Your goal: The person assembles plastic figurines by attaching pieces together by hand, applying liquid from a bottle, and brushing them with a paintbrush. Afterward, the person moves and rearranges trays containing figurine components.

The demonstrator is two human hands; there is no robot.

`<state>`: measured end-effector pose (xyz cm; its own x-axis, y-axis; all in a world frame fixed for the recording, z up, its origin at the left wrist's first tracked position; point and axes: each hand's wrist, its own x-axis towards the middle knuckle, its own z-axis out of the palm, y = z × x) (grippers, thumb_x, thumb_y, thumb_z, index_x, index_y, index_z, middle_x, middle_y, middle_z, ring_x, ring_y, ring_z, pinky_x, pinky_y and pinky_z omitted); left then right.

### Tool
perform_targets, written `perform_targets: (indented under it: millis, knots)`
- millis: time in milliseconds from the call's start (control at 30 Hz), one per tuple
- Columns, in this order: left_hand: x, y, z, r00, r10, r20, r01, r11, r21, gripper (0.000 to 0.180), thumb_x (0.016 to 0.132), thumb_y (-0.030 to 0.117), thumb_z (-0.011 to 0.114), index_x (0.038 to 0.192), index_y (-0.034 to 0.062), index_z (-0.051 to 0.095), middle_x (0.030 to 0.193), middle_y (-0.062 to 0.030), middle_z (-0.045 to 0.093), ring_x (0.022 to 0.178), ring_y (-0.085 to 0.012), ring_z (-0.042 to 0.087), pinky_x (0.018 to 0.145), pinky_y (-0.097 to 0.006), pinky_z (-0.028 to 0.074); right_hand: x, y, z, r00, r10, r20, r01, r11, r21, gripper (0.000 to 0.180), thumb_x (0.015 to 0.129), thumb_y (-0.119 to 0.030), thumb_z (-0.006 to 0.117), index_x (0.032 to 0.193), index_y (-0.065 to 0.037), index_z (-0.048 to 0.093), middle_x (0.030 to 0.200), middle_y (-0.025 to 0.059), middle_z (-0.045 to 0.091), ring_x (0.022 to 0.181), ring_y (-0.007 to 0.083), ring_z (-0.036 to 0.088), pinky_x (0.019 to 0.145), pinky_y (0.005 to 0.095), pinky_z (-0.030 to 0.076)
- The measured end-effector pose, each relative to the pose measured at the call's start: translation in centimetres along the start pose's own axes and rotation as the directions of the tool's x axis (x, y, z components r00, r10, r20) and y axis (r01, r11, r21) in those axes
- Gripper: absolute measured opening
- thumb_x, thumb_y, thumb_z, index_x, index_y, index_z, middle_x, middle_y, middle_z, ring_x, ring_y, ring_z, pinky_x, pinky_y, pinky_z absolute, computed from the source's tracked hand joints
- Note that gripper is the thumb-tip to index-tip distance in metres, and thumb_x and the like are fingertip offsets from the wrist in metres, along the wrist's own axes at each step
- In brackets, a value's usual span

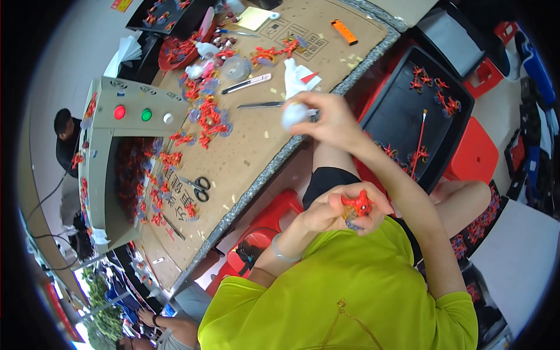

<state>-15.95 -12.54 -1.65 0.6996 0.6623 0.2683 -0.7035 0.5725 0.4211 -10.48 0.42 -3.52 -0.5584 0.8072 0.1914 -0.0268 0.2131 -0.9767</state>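
Note:
In front of my chest, my left hand [344,213] has its fingers closed around a small red figurine [363,201] with yellow and clear bluish parts at its lower end. My right hand [326,119] reaches out over the table's edge and grips a rounded white bottle [295,115]. The bottle is slightly blurred, and the fingers cover part of it. Beyond that hand, a crumpled white tissue [296,79] and a long thin blade-like tool [259,105] lie on the cardboard-covered table [245,151].
Many similar figurines [210,119] are spread left, around a grey machine [125,93] with coloured buttons. Black-handled scissors [201,189], a cutter knife [248,83] and an orange lighter-shaped item [344,32] lie about. At right, a black tray [396,111] holds figurines and a red brush [420,143].

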Motion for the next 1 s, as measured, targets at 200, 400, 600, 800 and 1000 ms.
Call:
perform_targets:
  millis: [200,400,600,800,1000]
  knots:
    - [-0.7,0.1,1.3,0.962,0.223,-0.157,-0.200,0.968,0.150,0.074,0.085,0.053,0.053,0.132,-0.0024,0.037,0.076,-0.0043,0.044,0.061,-0.0123,0.040,0.054,-0.024,0.031,3.4,3.2,6.2,0.980,-0.196,0.027,0.198,0.969,-0.147,0.037,0.063,-0.006,0.076,0.096,0.001,0.062,0.086,0.0147,0.066,0.079,0.0281,0.064,0.071,0.0324,0.048]
    - [-1.5,1.4,1.2,0.892,0.095,-0.442,-0.100,0.995,0.012,0.065,0.089,0.028,0.059,0.138,-0.0031,0.030,0.084,-0.0087,0.047,0.063,-0.0117,0.040,0.054,-0.021,0.030,-0.5,1.5,0.9,0.979,-0.107,-0.173,0.102,0.994,-0.034,0.042,0.078,-0.003,0.065,0.119,-0.003,0.056,0.111,0.0103,0.062,0.095,0.0181,0.060,0.082,0.0281,0.047]
    - [0.3,1.1,-0.5,0.807,-0.214,-0.551,0.352,0.923,0.157,0.039,0.093,0.018,0.048,0.126,-0.0012,0.040,0.080,-0.0158,0.060,0.054,-0.0096,0.043,0.049,-0.020,0.033,-10.1,-5.8,-7.3,0.996,0.083,-0.043,-0.086,0.994,-0.066,0.017,0.084,-0.005,0.059,0.097,0.001,0.066,0.087,0.0104,0.065,0.079,0.0139,0.061,0.068,0.0241,0.046]
    - [4.1,0.2,-0.7,0.752,-0.324,-0.574,0.567,0.762,0.313,0.019,0.087,0.008,0.055,0.103,-0.0013,0.053,0.076,-0.0045,0.060,0.056,-0.0054,0.050,0.050,-0.019,0.037,-14.9,-7.0,-10.5,0.985,0.154,-0.075,-0.166,0.963,-0.213,0.015,0.074,0.000,0.065,0.088,0.000,0.069,0.075,0.0114,0.066,0.066,0.0205,0.063,0.059,0.0275,0.048]
    - [4.8,-2.2,-1.5,0.787,-0.211,-0.579,0.471,0.812,0.344,0.024,0.086,0.004,0.056,0.109,-0.0014,0.053,0.071,-0.0003,0.054,0.056,-0.0037,0.046,0.048,-0.017,0.032,-18.3,-6.2,-11.4,0.973,0.152,-0.172,-0.205,0.911,-0.357,0.018,0.074,-0.002,0.066,0.091,-0.001,0.068,0.076,0.0111,0.065,0.066,0.0209,0.063,0.057,0.0301,0.048]
